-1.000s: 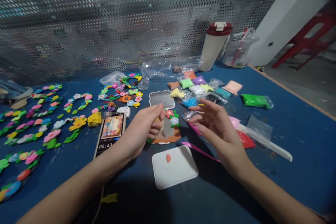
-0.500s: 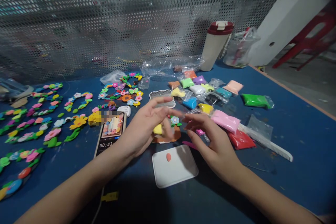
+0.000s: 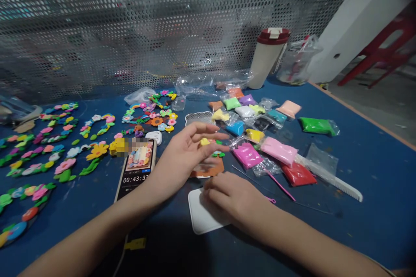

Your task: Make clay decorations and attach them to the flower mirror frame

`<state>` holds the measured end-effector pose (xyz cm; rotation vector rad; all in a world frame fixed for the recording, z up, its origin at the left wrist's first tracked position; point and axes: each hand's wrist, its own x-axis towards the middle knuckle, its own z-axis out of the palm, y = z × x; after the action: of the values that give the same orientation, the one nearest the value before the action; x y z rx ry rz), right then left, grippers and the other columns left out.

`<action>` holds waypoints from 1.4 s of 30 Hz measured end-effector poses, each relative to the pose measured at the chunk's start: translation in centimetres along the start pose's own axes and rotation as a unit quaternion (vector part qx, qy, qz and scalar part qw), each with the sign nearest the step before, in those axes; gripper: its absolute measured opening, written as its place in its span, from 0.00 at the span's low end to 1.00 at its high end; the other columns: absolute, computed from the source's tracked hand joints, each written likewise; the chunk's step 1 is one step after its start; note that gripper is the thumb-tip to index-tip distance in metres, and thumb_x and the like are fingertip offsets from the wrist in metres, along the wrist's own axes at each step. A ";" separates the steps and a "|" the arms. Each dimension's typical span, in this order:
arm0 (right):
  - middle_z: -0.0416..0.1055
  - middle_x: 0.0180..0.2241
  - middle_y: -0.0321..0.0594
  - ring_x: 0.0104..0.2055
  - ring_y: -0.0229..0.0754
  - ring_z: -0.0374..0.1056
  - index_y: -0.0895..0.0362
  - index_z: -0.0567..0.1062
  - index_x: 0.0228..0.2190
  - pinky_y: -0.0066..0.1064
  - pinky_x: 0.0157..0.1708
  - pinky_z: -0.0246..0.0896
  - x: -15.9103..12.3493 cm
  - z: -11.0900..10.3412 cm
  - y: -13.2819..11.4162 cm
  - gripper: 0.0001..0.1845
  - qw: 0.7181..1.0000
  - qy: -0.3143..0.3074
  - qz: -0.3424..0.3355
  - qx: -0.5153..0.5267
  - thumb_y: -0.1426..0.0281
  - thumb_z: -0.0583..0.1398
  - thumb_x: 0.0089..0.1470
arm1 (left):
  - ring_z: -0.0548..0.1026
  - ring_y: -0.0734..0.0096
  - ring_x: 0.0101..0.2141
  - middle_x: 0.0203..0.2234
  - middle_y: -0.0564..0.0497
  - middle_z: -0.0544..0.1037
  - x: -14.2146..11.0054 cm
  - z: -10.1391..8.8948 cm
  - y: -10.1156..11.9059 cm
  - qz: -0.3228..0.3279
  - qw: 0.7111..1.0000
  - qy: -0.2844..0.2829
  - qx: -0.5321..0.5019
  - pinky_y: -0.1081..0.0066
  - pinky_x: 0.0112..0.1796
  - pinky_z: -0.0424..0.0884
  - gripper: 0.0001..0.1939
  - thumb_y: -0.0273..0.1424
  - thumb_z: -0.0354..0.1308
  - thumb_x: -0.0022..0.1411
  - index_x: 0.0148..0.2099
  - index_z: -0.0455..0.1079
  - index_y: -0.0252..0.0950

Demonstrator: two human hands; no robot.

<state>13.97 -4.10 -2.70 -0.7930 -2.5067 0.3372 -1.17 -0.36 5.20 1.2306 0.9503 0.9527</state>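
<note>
My left hand [image 3: 183, 153] is over the brown-edged frame piece [image 3: 209, 169], its fingers stretched to the right. A small lump of yellow clay [image 3: 204, 142] shows between its thumb and fingers. My right hand [image 3: 232, 197] reaches down onto the white board [image 3: 201, 218], fingertips bent together at its upper left part. The small coral clay piece that lay there is hidden under those fingers. Clay flowers with green leaves [image 3: 220, 154] on the frame piece are partly covered by my left hand.
Several clay packets, such as magenta [image 3: 247, 155], pink [image 3: 279, 150] and red [image 3: 298, 175], lie at right beside a white comb [image 3: 338, 181]. A phone [image 3: 138, 164] stands left of my left hand. Flower-decorated clay frames [image 3: 97, 125] spread leftward. A tumbler [image 3: 269, 58] is at the back.
My right hand has moved left and down from beside the packets onto the white board, covering the coral piece. My left hand has opened from a fist, showing the yellow clay.
</note>
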 end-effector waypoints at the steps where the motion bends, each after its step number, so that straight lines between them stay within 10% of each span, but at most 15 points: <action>1: 0.71 0.29 0.41 0.31 0.40 0.64 0.60 0.73 0.30 0.31 0.30 0.59 0.0 0.0 -0.1 0.11 1.000 0.004 -0.012 -0.016 0.78 0.51 0.59 | 0.77 0.71 0.29 0.39 0.48 0.77 -0.1 0.0 0.1 -0.005 1.000 -0.010 0.008 0.76 0.26 0.71 0.12 0.32 0.58 0.60 0.46 0.65 0.38; 8: 0.68 0.28 0.39 0.29 0.39 0.60 0.57 0.72 0.31 0.30 0.27 0.53 0.1 0.5 -1.0 0.08 0.998 -0.030 -0.030 -0.049 0.75 0.54 0.58 | 0.58 0.82 0.16 0.15 0.57 0.63 -0.3 -0.2 0.5 -0.003 0.996 -0.001 0.092 0.81 0.18 0.52 0.21 0.44 0.51 0.63 0.28 0.73 0.33; 15: 0.70 0.33 0.42 0.34 0.42 0.64 0.59 0.73 0.40 0.33 0.32 0.61 0.1 -0.8 -1.0 0.15 0.997 -0.067 0.016 0.039 0.65 0.51 0.61 | 0.71 0.71 0.34 0.36 0.51 0.74 0.1 -0.4 0.2 -0.022 0.992 -0.044 0.114 0.76 0.33 0.65 0.12 0.29 0.57 0.60 0.46 0.75 0.41; 19: 0.72 0.35 0.46 0.37 0.44 0.67 0.63 0.69 0.46 0.35 0.35 0.64 0.1 -1.6 -0.9 0.18 0.996 -0.007 0.033 0.081 0.65 0.48 0.62 | 0.72 0.65 0.42 0.44 0.50 0.74 0.0 -0.1 0.2 -0.028 0.997 -0.023 0.074 0.72 0.39 0.67 0.17 0.22 0.60 0.53 0.46 0.74 0.41; 23: 0.73 0.34 0.45 0.35 0.42 0.68 0.61 0.69 0.43 0.33 0.33 0.65 0.0 -2.0 -0.6 0.16 0.993 0.045 0.028 0.104 0.69 0.45 0.63 | 0.71 0.73 0.31 0.30 0.53 0.75 -0.1 0.0 0.3 -0.014 0.994 -0.013 0.107 0.77 0.31 0.66 0.04 0.29 0.58 0.58 0.37 0.73 0.37; 28: 0.72 0.32 0.40 0.32 0.40 0.69 0.56 0.64 0.46 0.31 0.31 0.65 -0.6 -2.2 -0.5 0.13 0.980 0.135 0.033 0.143 0.71 0.49 0.59 | 0.60 0.80 0.18 0.15 0.57 0.64 -0.2 0.4 0.1 -0.026 0.992 -0.045 0.114 0.79 0.20 0.57 0.19 0.38 0.52 0.63 0.22 0.65 0.33; 31: 0.69 0.31 0.37 0.33 0.39 0.68 0.53 0.64 0.42 0.31 0.32 0.66 -0.8 -2.3 -0.5 0.12 0.952 0.253 0.069 0.155 0.76 0.52 0.56 | 0.69 0.77 0.24 0.23 0.54 0.72 -0.2 0.6 0.0 -0.048 0.995 -0.035 0.075 0.78 0.27 0.64 0.05 0.29 0.61 0.55 0.29 0.72 0.33; 34: 0.68 0.37 0.41 0.41 0.44 0.67 0.52 0.63 0.47 0.37 0.39 0.66 -0.4 -2.4 -0.4 0.21 0.935 0.336 0.094 0.069 0.78 0.58 0.52 | 0.75 0.71 0.34 0.32 0.51 0.77 -0.1 0.9 -0.3 -0.090 0.995 -0.034 0.008 0.74 0.35 0.68 0.12 0.23 0.64 0.51 0.40 0.74 0.35; 42: 0.73 0.46 0.43 0.48 0.46 0.69 0.52 0.58 0.58 0.44 0.48 0.61 -0.6 -2.2 0.5 0.29 0.965 0.251 0.045 -0.066 0.79 0.54 0.57 | 0.74 0.68 0.42 0.38 0.48 0.79 -0.8 2.0 -1.6 -0.152 0.976 -0.046 -0.147 0.72 0.44 0.66 0.18 0.23 0.60 0.55 0.50 0.71 0.36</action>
<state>15.83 -3.86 -1.26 -0.9152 -2.0334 -0.0094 0.54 -1.89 3.83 0.8429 0.8592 0.7541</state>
